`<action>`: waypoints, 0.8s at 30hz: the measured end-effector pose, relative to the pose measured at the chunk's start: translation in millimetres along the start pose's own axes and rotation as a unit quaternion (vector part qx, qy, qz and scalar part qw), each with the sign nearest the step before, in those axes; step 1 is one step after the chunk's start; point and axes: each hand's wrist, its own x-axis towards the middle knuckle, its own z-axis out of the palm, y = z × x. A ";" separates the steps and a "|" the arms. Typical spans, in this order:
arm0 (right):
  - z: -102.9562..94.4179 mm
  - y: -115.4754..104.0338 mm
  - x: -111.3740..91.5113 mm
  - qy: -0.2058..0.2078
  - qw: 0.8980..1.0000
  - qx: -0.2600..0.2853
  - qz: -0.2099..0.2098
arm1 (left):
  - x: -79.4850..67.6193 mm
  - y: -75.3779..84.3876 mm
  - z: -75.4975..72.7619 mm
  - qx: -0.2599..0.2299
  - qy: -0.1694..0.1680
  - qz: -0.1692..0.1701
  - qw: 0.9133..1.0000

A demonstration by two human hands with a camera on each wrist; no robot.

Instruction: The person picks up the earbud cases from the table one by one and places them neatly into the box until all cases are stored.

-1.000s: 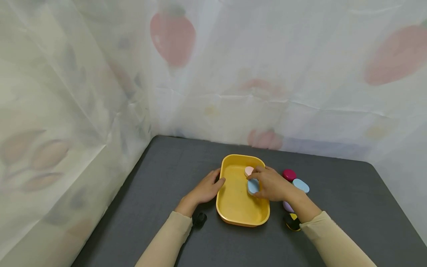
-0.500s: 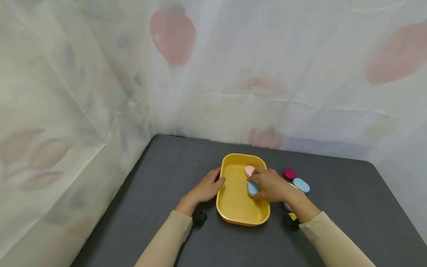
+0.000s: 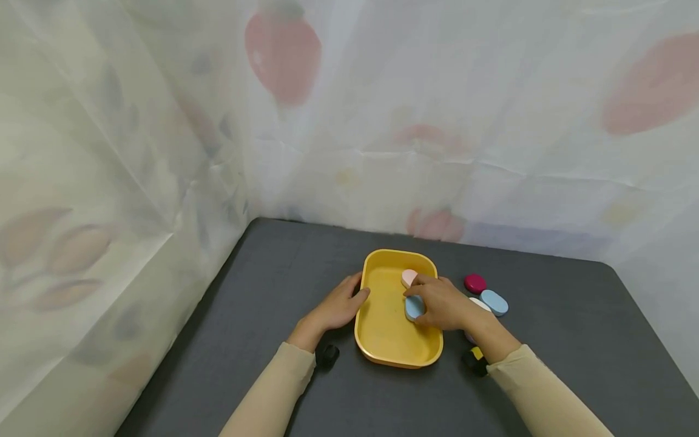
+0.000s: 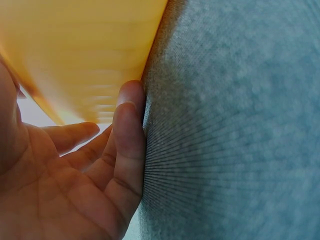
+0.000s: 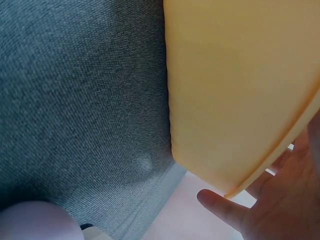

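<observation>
A yellow rectangular tray [image 3: 390, 337] with rounded corners lies on the dark table. My left hand [image 3: 335, 306] grips its left side, thumb over the rim; in the left wrist view, fingers of that hand [image 4: 82, 175] lie along the outer wall of the tray [image 4: 85, 55]. Reaching over the right rim, my right hand [image 3: 446, 303] holds a light blue rounded piece [image 3: 414, 308] inside the tray between thumb and fingers. Just beyond it in the tray sits a pale pink rounded piece [image 3: 409, 277], partly hidden by the fingers. The right wrist view shows the tray's outer wall [image 5: 235, 85], not the blue piece.
Right of the tray lie a dark red piece [image 3: 475, 283], another light blue oval piece [image 3: 494, 302] and a white one [image 3: 479, 304]. A purple piece [image 5: 40, 223] is mostly behind the right wrist. A black-and-yellow object [image 3: 476, 362] and a small black object [image 3: 329, 356] lie near the forearms.
</observation>
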 end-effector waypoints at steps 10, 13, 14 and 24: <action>2.3 2.1 2.6 0.001 1.000 -0.006 0.005 | 0.5 -0.2 -0.2 0.001 0.000 0.002 1.000; 2.4 2.3 3.2 0.002 1.000 -0.004 0.005 | 0.1 0.1 -0.2 0.001 -0.001 0.001 1.000; 2.5 2.3 3.4 0.002 1.000 -0.004 0.005 | 0.0 0.2 -0.2 0.001 -0.001 0.001 1.000; 2.9 3.5 5.9 0.009 1.000 0.001 0.015 | 0.1 0.7 -0.1 0.006 -0.001 -0.007 1.000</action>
